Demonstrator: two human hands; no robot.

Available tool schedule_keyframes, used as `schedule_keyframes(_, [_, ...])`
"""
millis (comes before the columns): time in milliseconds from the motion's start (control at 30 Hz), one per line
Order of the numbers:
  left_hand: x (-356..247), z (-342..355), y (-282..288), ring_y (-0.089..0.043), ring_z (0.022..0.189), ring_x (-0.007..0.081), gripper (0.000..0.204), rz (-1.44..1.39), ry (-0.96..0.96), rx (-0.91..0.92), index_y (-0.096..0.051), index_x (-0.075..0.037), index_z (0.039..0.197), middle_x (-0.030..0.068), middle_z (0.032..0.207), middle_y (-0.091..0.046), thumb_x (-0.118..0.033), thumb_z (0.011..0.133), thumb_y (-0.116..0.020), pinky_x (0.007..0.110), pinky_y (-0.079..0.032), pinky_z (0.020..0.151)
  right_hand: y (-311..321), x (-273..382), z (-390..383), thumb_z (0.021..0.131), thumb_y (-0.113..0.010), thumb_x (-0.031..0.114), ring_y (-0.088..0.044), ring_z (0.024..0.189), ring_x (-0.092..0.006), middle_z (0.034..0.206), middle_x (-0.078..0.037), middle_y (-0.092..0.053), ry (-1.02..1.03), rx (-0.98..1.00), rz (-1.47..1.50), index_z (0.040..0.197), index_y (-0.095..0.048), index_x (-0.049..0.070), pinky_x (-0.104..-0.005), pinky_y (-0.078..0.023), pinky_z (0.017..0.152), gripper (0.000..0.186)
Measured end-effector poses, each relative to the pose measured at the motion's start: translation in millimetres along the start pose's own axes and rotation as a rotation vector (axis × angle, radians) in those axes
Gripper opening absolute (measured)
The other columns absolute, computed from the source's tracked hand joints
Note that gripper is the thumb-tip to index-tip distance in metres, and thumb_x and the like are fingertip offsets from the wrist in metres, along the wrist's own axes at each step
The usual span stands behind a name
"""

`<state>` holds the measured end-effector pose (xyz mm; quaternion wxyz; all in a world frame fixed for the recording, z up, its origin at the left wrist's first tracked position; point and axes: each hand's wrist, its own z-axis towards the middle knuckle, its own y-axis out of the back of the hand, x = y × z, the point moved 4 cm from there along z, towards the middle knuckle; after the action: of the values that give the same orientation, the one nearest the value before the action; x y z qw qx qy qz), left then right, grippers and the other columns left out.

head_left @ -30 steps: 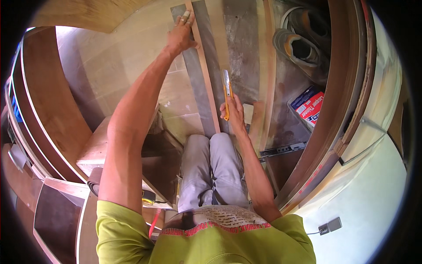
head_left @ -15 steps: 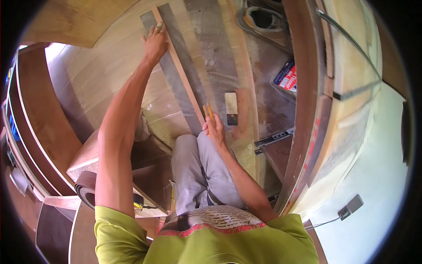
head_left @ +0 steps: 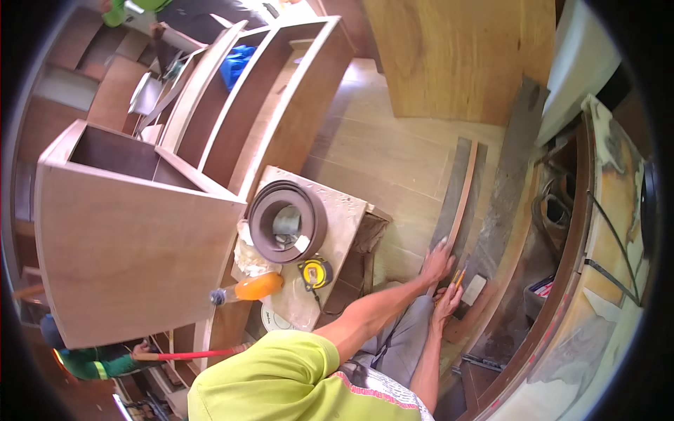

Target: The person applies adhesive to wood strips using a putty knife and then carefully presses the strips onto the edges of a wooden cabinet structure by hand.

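Observation:
A long narrow wooden strip (head_left: 464, 189) lies along a dark grey board (head_left: 449, 189) on the floor in front of me. My left hand (head_left: 438, 265) rests on the near part of the strip, fingers stretched out along it. Close beside it, my right hand (head_left: 446, 303) is closed around a thin orange pencil (head_left: 460, 276) that points up and away; its grip is partly hidden. A small block with a pale top (head_left: 474, 289) sits just right of that hand, on another grey board (head_left: 507, 182).
Left of me, a stand (head_left: 337, 210) holds a brown edge-banding roll (head_left: 261, 228), a tape measure (head_left: 315, 274) and an orange bottle (head_left: 258, 286). Wooden cabinets (head_left: 133, 238) rise beyond. A co-worker's green sleeve (head_left: 98, 368) shows lower left, near a red-handled tool (head_left: 189, 356). Plywood (head_left: 456, 59) stands ahead.
My view has swung left, bringing the stand and cabinets into sight. My left hand has come back from the strip's far end to near my right hand, which still holds the pencil.

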<state>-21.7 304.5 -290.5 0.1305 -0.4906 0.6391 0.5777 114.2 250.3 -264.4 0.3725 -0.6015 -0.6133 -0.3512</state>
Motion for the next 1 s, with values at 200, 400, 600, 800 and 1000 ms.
schedule_keyframes(200, [18,-120,18,-0.045,0.131,0.0437,0.054,-0.15,0.001,-0.033,-0.046,-0.001,0.141,0.0275,0.144,-0.044,-0.021,0.093,-0.059,0.046,-0.038,0.11,5,-22,1,0.105,-0.049,0.033,-0.046,0.051,-0.0081,0.069,-0.002,-0.054,0.131,0.049,0.024,0.129,-0.047,0.005,-0.0234,-0.037,0.045,0.037])
schedule_keyframes(400, [4,-184,22,-0.05,0.126,0.0433,0.052,-0.157,-0.19,0.042,-0.049,0.001,0.138,0.0302,0.135,-0.051,-0.018,0.091,-0.061,0.048,-0.041,0.106,19,-12,-18,0.104,-0.051,0.034,-0.048,0.052,-0.0089,0.069,-0.002,-0.054,0.132,0.076,-0.003,0.131,-0.046,0.004,-0.0237,-0.04,0.045,0.041])
schedule_keyframes(600, [16,-210,34,-0.057,0.118,0.0434,0.052,-0.166,-0.421,0.063,-0.052,-0.007,0.138,0.0295,0.121,-0.061,-0.018,0.088,-0.063,0.048,-0.045,0.102,-6,7,-56,0.103,-0.052,0.035,-0.051,0.052,-0.0121,0.074,-0.005,-0.055,0.225,0.13,-0.123,0.132,-0.046,0.002,-0.0255,-0.041,0.046,0.044])
schedule_keyframes(800, [-16,-228,43,-0.064,0.107,0.0422,0.051,0.085,-0.274,0.231,-0.056,-0.008,0.135,0.0268,0.114,-0.065,-0.028,0.088,-0.062,0.051,-0.05,0.093,15,9,-44,0.102,-0.053,0.037,-0.05,0.052,-0.0126,0.072,-0.005,-0.055,0.341,0.125,-0.236,0.133,-0.048,0.003,-0.0287,-0.041,0.046,0.047])
schedule_keyframes(1000, [-10,-246,34,-0.063,0.102,0.0442,0.047,0.214,-0.326,0.263,-0.06,-0.005,0.129,0.0265,0.111,-0.064,-0.029,0.088,-0.06,0.05,-0.051,0.091,7,6,-51,0.1,-0.054,0.04,-0.05,0.052,-0.0129,0.07,-0.005,-0.058,0.404,0.171,-0.321,0.131,-0.05,0.004,-0.0295,-0.041,0.046,0.048])
